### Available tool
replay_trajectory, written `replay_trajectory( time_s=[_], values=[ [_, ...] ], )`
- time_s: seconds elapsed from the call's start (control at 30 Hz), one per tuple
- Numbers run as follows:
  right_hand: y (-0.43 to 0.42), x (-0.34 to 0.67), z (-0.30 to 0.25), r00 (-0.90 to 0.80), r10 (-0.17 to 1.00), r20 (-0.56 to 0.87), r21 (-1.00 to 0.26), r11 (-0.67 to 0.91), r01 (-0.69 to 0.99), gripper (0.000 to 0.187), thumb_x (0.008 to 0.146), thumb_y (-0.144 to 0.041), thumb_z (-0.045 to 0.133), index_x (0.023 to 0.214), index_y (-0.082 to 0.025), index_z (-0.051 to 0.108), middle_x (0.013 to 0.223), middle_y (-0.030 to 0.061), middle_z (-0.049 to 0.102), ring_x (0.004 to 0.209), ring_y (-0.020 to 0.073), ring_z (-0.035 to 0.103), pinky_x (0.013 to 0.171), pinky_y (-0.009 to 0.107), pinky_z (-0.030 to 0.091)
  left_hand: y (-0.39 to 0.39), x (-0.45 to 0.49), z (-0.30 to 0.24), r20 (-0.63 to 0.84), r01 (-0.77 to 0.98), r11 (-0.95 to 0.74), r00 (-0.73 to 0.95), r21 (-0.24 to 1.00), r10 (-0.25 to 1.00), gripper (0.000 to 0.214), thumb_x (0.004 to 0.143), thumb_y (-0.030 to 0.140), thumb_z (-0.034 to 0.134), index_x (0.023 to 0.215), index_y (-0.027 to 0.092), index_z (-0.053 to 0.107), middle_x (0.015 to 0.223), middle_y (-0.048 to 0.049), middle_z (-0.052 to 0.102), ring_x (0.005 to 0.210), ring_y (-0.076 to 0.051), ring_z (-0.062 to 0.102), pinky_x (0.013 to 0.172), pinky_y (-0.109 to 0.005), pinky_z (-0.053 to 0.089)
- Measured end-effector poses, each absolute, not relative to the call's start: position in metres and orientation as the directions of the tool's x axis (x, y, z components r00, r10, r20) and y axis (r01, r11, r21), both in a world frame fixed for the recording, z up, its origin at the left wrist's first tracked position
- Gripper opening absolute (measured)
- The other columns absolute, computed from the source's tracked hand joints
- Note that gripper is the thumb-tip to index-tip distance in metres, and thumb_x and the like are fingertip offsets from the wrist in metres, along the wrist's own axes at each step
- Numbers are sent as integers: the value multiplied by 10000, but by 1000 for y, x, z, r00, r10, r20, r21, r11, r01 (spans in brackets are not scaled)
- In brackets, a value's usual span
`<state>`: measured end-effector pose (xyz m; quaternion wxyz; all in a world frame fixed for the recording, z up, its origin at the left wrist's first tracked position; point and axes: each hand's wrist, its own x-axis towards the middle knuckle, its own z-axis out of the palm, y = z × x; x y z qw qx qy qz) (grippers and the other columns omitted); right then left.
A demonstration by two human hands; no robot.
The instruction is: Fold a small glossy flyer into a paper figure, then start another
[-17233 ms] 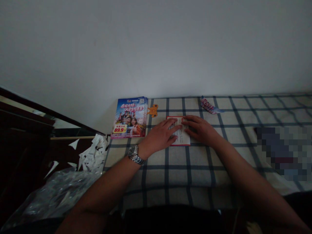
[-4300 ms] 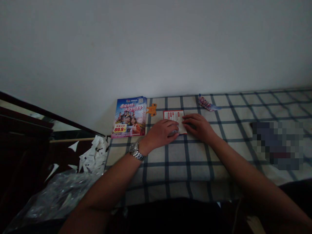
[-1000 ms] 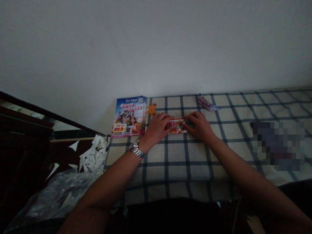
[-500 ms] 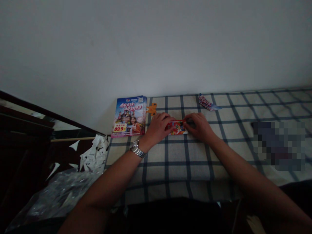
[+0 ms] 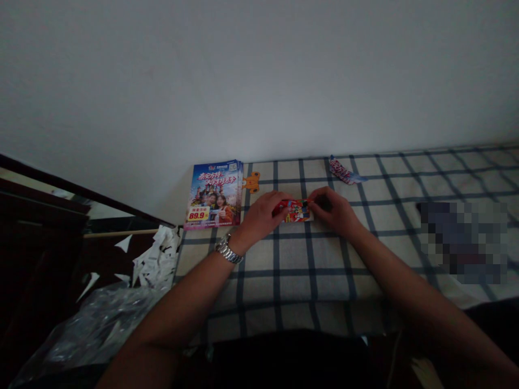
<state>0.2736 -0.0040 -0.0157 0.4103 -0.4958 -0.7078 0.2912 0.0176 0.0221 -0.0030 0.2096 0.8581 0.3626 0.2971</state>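
A small folded flyer (image 5: 295, 211), red and colourful on its outer face, lies on the checked cloth (image 5: 308, 270) between my two hands. My left hand (image 5: 261, 215), with a metal watch on its wrist, grips the flyer's left end with curled fingers. My right hand (image 5: 334, 212) pinches the flyer's right end, fingers bent. To the left lies a stack of blue flyers (image 5: 214, 193) marked 89.9.
An orange paper cut-out (image 5: 252, 182) lies beside the stack. A folded red-and-blue paper piece (image 5: 344, 171) sits near the wall. White paper scraps (image 5: 156, 257) and a clear plastic bag (image 5: 93, 329) lie at the left, off the cloth. A blurred dark object (image 5: 464, 243) is at the right.
The flyer has been folded from a white sheet with text showing to a smaller strip with its colourful side out. In the last second my fingers curled and took hold of its ends.
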Motion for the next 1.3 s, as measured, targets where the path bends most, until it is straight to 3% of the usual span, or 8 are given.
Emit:
replay_trajectory(
  time_s=[0.17,0.47,1.3],
  values=[
    [-5,274,-18,-159,951,264,-884,305,354,220,961,-442,694,1062,-257,630,945,39,728,824,212,705,723,358,577,22,18,-4,383,435,-601,491,670,783,169,1021,241,639,1189,239,658,1124,-29,718,1034,-174,682,954,-334,551],
    [-5,272,-17,-136,964,231,-928,260,266,335,927,-529,726,1126,-266,665,1012,57,762,928,247,740,839,421,633,22,19,-5,284,394,-468,442,791,851,155,1007,270,661,1156,236,691,1093,-26,750,972,-165,716,897,-321,583],
    [-8,268,-6,-52,967,251,-895,252,369,323,892,-562,754,985,-254,734,895,45,790,784,233,741,701,385,626,22,20,-5,287,375,-475,458,796,842,188,983,262,689,1168,236,699,1131,-35,755,1020,-180,715,941,-334,581]
  ],
)
